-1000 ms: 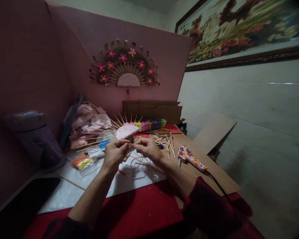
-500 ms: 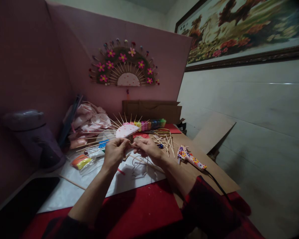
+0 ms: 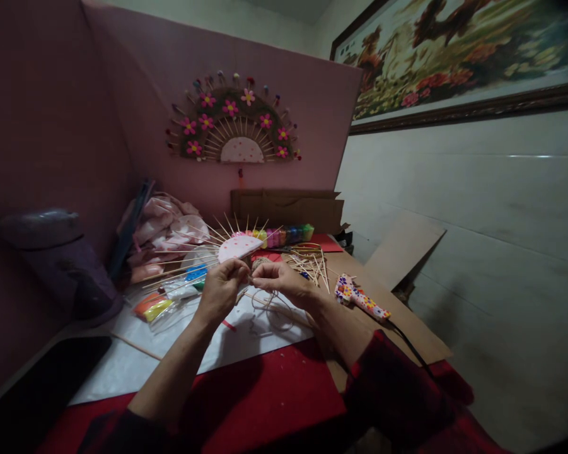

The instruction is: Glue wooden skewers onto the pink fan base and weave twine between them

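Note:
My left hand (image 3: 221, 289) is closed in a pinch just in front of a half-finished fan (image 3: 239, 248). This fan has a white half-disc with pink dots and thin wooden sticks spreading out from it. What the left fingers grip is hidden behind them. Close by on the right, my right hand (image 3: 284, 280) pinches thin brown twine, its fingertips nearly touching the left ones. Loose loops of the twine (image 3: 278, 315) hang or lie below the right hand. Behind the fingers sits a ball of twine (image 3: 263, 262), partly covered.
Loose sticks (image 3: 318, 268) and a flower-patterned glue gun (image 3: 362, 297) lie on cardboard at right. Bagged coloured clay (image 3: 155, 307) rests at left, near a purple tumbler (image 3: 70, 271) and a dark phone-like slab (image 3: 47, 378). A finished flowered fan (image 3: 236, 123) hangs on the pink panel.
My right hand has shifted slightly, its fingers now straighter and lower, uncovering more of the twine ball. The twine loops below have changed shape. The view has drifted a little.

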`<state>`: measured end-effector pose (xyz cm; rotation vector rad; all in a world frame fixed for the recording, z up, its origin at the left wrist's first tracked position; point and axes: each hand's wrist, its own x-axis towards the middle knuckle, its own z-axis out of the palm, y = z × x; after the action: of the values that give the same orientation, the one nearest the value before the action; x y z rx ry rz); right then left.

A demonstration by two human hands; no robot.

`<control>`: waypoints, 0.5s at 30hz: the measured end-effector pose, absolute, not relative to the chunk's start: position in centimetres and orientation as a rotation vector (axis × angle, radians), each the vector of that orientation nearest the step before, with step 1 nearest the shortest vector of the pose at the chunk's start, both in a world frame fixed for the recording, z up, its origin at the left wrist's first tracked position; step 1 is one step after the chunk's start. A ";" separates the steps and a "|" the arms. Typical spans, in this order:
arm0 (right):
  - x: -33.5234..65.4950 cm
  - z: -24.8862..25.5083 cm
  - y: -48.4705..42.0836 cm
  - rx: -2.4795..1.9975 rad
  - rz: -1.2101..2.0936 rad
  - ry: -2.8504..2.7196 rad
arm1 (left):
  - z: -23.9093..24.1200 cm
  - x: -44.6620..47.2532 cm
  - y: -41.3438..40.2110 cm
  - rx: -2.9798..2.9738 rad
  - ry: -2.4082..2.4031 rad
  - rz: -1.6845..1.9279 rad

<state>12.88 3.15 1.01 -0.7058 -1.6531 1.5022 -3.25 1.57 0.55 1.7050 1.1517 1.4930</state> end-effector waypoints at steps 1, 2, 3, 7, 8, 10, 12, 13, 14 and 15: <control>12.9 0.9 3.3 -0.706 1.496 -1.649 | 0.5 -3.3 1.6 1.750 1.172 1.485; 12.9 0.8 3.5 -0.708 1.470 -1.646 | 0.5 -3.3 1.5 1.794 1.203 1.477; 12.9 0.7 3.7 -0.716 1.415 -1.650 | 0.5 -3.3 1.5 1.836 1.243 1.470; 12.8 0.3 4.2 -0.813 1.012 -1.698 | 0.1 -3.3 1.4 1.962 1.435 1.423; 12.7 0.3 4.2 -0.840 0.910 -1.717 | 0.0 -3.4 1.5 1.975 1.469 1.412; 12.6 0.4 3.9 -0.868 0.774 -1.745 | -0.1 -3.4 1.5 1.979 1.516 1.403; 12.4 0.6 3.5 -0.866 0.757 -1.755 | -0.2 -3.4 1.5 1.967 1.541 1.405; 12.3 0.8 3.2 -0.858 0.793 -1.740 | -0.2 -3.4 1.5 1.955 1.548 1.408; 12.2 0.9 3.0 -0.850 0.858 -1.713 | -0.2 -3.4 1.5 1.943 1.549 1.412; 12.1 1.0 2.8 -0.844 0.949 -1.678 | -0.2 -3.3 1.5 1.929 1.548 1.421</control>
<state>12.15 2.76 0.98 -0.8444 -1.6777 0.9487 -3.34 1.49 -0.19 1.9295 1.5475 1.4208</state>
